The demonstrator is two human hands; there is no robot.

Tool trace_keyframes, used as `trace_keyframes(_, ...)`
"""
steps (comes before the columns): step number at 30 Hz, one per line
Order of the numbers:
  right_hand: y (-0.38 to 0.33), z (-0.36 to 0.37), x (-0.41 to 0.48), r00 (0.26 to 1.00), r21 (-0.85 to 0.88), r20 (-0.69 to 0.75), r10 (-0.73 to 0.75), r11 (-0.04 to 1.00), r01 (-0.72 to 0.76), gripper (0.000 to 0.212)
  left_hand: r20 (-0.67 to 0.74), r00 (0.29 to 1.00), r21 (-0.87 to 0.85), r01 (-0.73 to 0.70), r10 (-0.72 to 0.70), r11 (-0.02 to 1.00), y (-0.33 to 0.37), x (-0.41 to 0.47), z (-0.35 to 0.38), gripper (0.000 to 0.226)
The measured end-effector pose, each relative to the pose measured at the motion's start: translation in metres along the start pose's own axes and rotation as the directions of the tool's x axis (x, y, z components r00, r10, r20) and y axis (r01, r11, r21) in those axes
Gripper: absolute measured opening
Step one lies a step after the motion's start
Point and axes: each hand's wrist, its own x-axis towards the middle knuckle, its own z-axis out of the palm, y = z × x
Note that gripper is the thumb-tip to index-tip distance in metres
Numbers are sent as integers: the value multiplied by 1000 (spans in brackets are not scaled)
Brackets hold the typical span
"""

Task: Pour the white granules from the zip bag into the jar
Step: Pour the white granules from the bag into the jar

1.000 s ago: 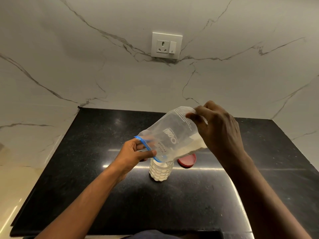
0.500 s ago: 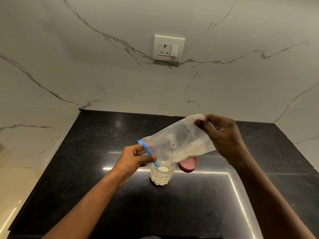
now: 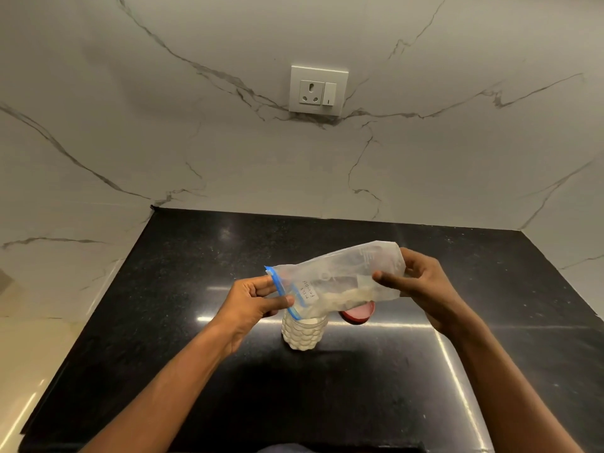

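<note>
A clear zip bag (image 3: 340, 276) with a blue zip strip is held nearly level over a small dimpled jar (image 3: 302, 335) on the black counter. My left hand (image 3: 253, 300) pinches the bag's open zip end, whose lower corner dips to the jar's mouth. My right hand (image 3: 421, 286) grips the bag's closed bottom end. White granules (image 3: 340, 297) lie along the bag's lower edge, and the jar is filled with white nearly to its top.
A red lid (image 3: 358, 313) lies on the black counter (image 3: 196, 371) just right of the jar, partly behind the bag. Marble walls close in the back and both sides. A wall socket (image 3: 318, 90) sits above.
My right hand has come down, so the bag has gone from steeply tilted to nearly level. The camera view has shifted so that the counter sits lower in the frame.
</note>
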Motion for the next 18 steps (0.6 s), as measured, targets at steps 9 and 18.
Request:
trace_keyframes(9,51,9,-8,982,318,-37,184,934,-163,41,-4,1000,-1,4,-4,1000,0,-1,1,35)
trace_keyframes(18,-9,17,-7,985,79,-139,-105,990,117,21,-45,999,-60,17,-20,998,-4,-2,-2,50)
